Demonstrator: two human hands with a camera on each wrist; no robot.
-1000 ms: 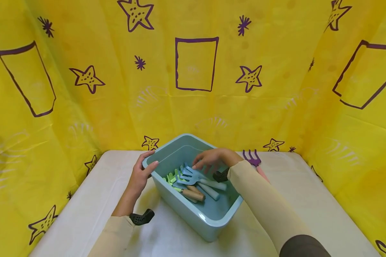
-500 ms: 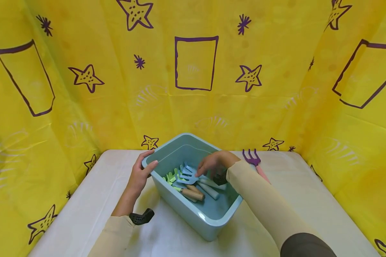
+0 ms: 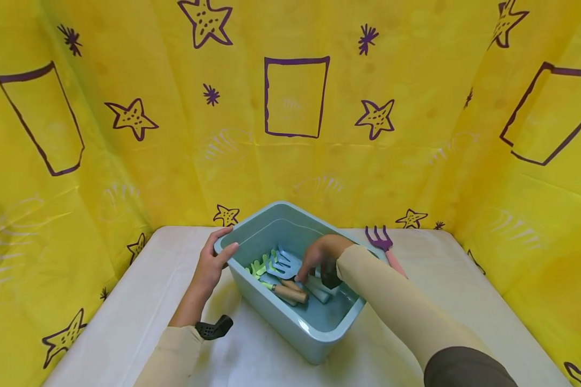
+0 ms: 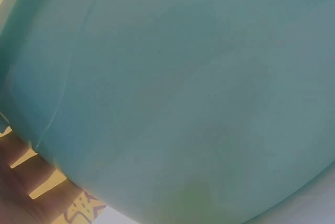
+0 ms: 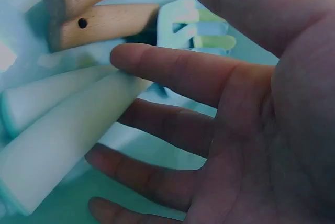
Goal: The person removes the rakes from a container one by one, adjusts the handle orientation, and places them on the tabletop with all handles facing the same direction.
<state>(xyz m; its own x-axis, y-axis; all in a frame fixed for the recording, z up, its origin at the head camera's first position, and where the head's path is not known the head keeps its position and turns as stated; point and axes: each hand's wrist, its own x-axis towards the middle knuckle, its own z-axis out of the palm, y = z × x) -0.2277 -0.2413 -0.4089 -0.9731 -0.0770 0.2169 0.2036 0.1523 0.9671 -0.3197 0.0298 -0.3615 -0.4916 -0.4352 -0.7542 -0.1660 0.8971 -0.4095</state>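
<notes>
Right wrist only: right fingers (image 5: 172, 69) outstretched, unclenched, by pale handle (image 5: 68, 143); head: left fingers (image 3: 219, 233) grip bin (image 3: 282, 310).

I'm looking at creased yellow sheeting on three sides: a back wall (image 3: 281, 161), a left wall (image 3: 34, 193) and a right wall (image 3: 547, 199). Purple stars (image 3: 205, 24), spiky bursts (image 3: 211, 95) and box outlines (image 3: 296, 97) are drawn across them, with pale fishbones (image 3: 222, 145) showing faintly. Below I have a white table (image 3: 126, 279), its far corners rounded, its far edge close to the back wall; whether they touch I can't tell. The light reaching me is soft, with mild shadows on the tabletop.
</notes>
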